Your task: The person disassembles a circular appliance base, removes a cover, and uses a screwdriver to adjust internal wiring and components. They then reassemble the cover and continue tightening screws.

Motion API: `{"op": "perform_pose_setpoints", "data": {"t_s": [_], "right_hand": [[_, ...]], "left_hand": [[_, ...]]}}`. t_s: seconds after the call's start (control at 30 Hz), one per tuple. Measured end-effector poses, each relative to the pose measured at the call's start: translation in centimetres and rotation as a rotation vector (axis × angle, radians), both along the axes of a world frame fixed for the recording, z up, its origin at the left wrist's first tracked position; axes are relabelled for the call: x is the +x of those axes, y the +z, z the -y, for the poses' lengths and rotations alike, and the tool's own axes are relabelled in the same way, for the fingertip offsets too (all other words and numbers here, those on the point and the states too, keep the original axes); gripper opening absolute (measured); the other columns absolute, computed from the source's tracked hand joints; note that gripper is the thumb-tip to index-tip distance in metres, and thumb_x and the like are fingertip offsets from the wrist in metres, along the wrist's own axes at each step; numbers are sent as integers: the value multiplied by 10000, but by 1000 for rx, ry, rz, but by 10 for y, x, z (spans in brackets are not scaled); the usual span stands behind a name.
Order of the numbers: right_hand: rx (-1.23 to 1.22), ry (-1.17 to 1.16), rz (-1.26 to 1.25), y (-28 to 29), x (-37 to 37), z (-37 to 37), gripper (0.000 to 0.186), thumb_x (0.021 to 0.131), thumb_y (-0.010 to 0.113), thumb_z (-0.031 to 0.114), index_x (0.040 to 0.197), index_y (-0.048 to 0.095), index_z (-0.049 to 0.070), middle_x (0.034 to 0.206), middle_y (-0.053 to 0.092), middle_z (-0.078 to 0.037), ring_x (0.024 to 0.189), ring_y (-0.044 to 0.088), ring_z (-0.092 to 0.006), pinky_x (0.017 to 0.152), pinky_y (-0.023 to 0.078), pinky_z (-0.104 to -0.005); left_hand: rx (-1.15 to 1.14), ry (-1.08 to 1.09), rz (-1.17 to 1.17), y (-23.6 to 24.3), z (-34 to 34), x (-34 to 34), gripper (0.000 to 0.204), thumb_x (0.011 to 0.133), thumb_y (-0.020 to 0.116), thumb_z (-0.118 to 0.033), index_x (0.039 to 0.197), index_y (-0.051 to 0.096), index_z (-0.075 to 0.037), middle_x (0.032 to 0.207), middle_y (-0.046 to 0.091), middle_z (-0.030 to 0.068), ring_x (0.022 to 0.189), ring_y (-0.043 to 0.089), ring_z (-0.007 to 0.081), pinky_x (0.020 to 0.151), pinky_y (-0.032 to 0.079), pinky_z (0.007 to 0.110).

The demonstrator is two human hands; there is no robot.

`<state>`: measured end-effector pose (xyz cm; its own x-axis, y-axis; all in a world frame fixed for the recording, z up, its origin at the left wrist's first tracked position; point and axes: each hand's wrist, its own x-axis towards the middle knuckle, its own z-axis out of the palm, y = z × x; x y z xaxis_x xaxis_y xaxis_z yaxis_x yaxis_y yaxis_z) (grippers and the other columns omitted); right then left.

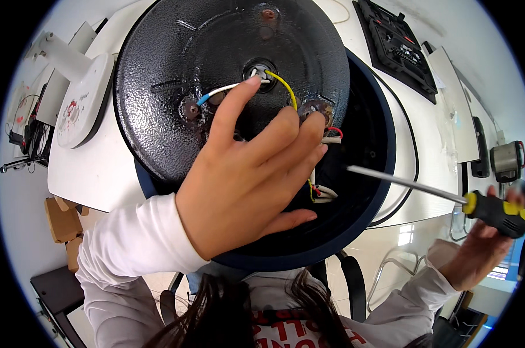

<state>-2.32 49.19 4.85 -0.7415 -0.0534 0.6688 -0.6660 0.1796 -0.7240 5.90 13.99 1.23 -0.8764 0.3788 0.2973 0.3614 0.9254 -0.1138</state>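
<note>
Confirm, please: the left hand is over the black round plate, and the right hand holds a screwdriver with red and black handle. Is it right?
Not quite: in the head view, the handle of the screwdriver is yellow and black, not red. The right hand does hold it, and the left hand is over the black round plate.

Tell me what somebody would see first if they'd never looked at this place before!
Probably the big, shiny black disc at the top middle, with a yellow wire bright against it and the left hand spread over its lower part. Next might be the yellow-and-black screwdriver at the right, held in the right hand with its shaft pointing toward the dark blue tub in the middle.
</note>
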Motion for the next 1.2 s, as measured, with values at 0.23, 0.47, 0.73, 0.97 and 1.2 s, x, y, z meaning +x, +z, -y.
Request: {"op": "perform_pose_setpoints", "data": {"t_s": [0.23,0.47,0.73,0.97,1.2], "right_hand": [[-70,93,72,-21,-9,25,714,886,731,345,1451,384,81,1369,555,-180,1120,642,-428,934,559,-514],[-40,81,79,-23,-9,26,725,886,729,344,1464,375,87,1377,552,-194,1135,629,-440,934,552,-527],[-94,143,70,-24,-9,22,703,870,754,295,1437,386,104,1350,564,-188,1135,627,-452,959,516,-551],[-134,142,91,-27,-9,20,714,863,766,270,1440,374,117,1359,556,-186,1134,626,-457,967,509,-544],[-55,233,30,-19,-4,18,700,844,788,263,1409,402,112,1279,595,-177,1089,658,-431,957,521,-527]], "left_hand": [[35,-12,-22,-3,2,-1,645,638,770,-571,1152,706,-187,1322,491,74,1210,419,250,1100,182,642],[74,-12,-37,-6,1,-1,640,642,762,-573,1147,710,-183,1312,495,79,1201,429,247,1095,191,644],[46,-8,-42,-6,1,-1,644,640,753,-569,1150,709,-178,1325,500,82,1206,430,251,1096,198,647],[71,-12,-37,-6,1,-1,649,634,756,-570,1151,710,-180,1327,500,94,1212,426,256,1099,191,650],[82,3,-25,-5,0,-1,640,632,766,-573,1144,717,-193,1368,482,115,1230,413,279,1101,184,649]]}}
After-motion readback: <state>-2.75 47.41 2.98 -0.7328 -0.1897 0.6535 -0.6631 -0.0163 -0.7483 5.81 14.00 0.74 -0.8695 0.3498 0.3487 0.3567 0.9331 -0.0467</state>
